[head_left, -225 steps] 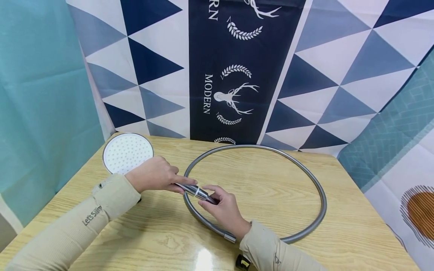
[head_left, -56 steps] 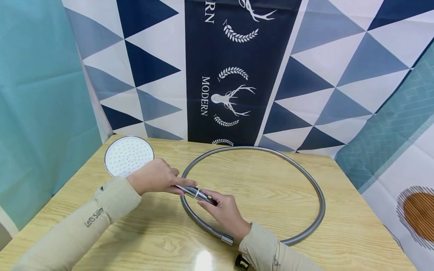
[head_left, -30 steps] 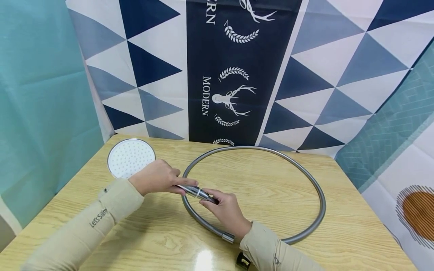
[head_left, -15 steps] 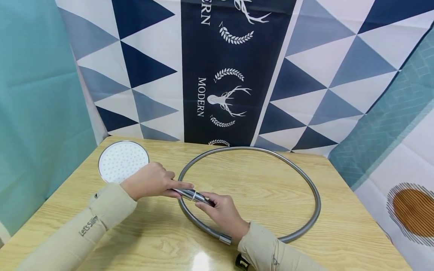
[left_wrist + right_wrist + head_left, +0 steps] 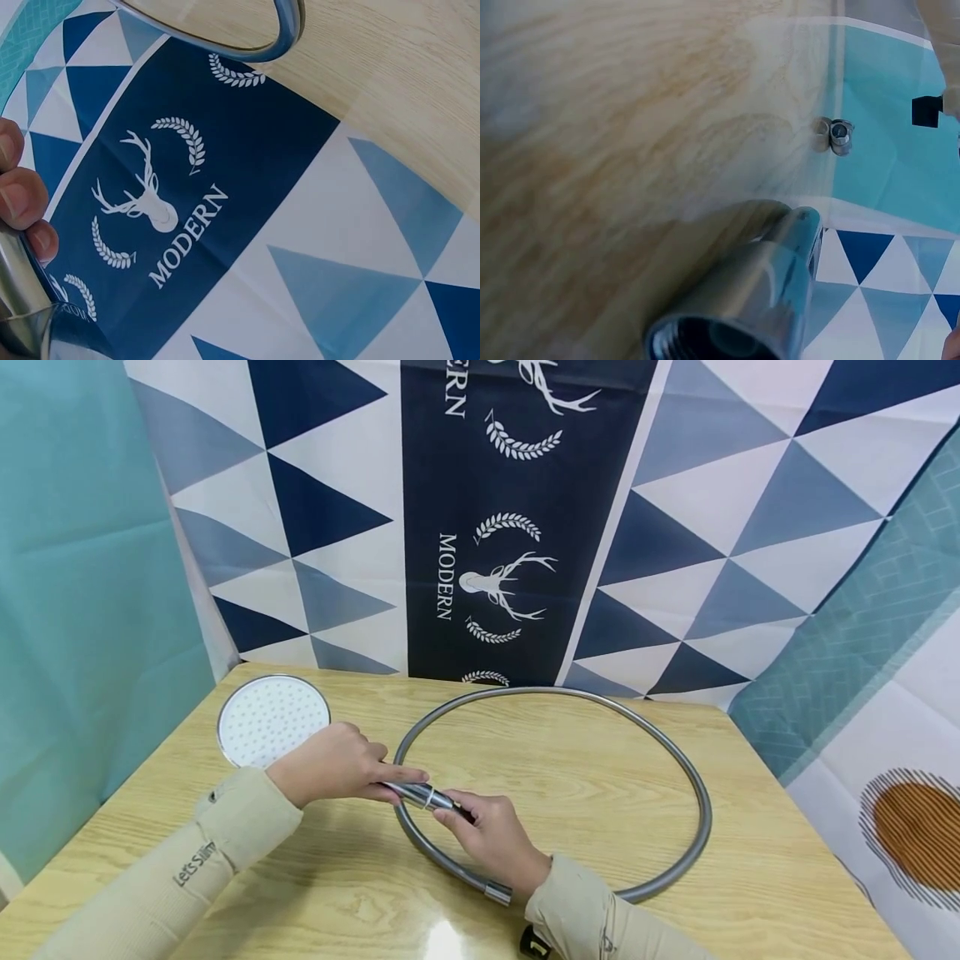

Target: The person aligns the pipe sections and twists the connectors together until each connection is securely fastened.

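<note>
A round shower head (image 5: 272, 720) with a white nozzle face and chrome rim lies at the left in the head view, partly behind my left hand (image 5: 330, 768). That hand grips its chrome handle (image 5: 411, 791), index finger stretched along it. At the handle's lower end, past a thin white ring, my right hand (image 5: 495, 831) pinches the metal fitting of a grey shower hose (image 5: 705, 810) between thumb and fingers. The hose's other end carries a loose metal nut (image 5: 497, 892), seen close in the right wrist view as an open threaded sleeve (image 5: 727, 300).
The hose makes a wide loop on the wooden table (image 5: 555, 777). In the right wrist view a small chrome fitting (image 5: 840, 136) stands on the table; my left forearm may hide it in the head view. Patterned cloth (image 5: 337, 510) hangs behind.
Both hands keep their places at the joint. My right fingers have shifted slightly on the fitting, and the white ring looks thinner than 7.5 s ago. The head view has drifted a little.
</note>
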Motion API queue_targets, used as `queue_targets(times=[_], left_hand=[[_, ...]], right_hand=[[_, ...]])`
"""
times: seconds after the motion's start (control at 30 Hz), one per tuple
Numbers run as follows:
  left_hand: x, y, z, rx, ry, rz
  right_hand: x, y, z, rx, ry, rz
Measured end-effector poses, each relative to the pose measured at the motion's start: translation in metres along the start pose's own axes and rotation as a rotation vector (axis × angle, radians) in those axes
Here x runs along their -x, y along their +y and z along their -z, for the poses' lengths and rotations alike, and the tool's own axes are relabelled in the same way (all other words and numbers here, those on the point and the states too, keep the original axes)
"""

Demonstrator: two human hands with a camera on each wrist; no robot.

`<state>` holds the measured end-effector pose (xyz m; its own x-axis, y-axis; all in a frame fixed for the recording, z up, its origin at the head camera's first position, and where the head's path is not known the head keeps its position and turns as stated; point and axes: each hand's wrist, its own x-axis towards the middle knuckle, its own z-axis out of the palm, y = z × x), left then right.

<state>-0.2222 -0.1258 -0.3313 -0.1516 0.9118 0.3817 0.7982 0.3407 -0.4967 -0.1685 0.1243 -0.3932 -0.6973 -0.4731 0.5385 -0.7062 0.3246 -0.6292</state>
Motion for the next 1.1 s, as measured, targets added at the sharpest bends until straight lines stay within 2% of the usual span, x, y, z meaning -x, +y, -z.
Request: queue_targets(times=[0.23,0.53,0.7,0.9,1.0,1.1], left_hand=[[-0.0016,-0.0004,0.0006,0.005,-0.019,0.013],[-0.0023,-0.0008,0.0041,0.012,0.003,-0.003],[-0.0035,-0.0023,0.0033,0.027,0.005,-0.006],[-0.0047,-0.0021,0.0018,0.016,0.014,-0.020],[-0.0063,-0.0022,0.0018,0.010,0.009,-0.022],[-0.0081,-0.0025,0.0020,0.006,-0.002,-0.022]], right_hand=[[0.0004,-0.0006,-0.0005,0.055,0.072,0.016],[-0.0014,0.0014,-0.0022,-0.029,0.117,0.091],[-0.0016,-0.0006,0.0001,-0.056,0.095,0.019],[0.0002,-0.0027,0.0005,-0.032,0.067,-0.051],[0.0016,-0.0037,0.0008,-0.001,0.070,-0.059],[0.0030,-0.0023,0.0010,0.022,0.087,-0.030]])
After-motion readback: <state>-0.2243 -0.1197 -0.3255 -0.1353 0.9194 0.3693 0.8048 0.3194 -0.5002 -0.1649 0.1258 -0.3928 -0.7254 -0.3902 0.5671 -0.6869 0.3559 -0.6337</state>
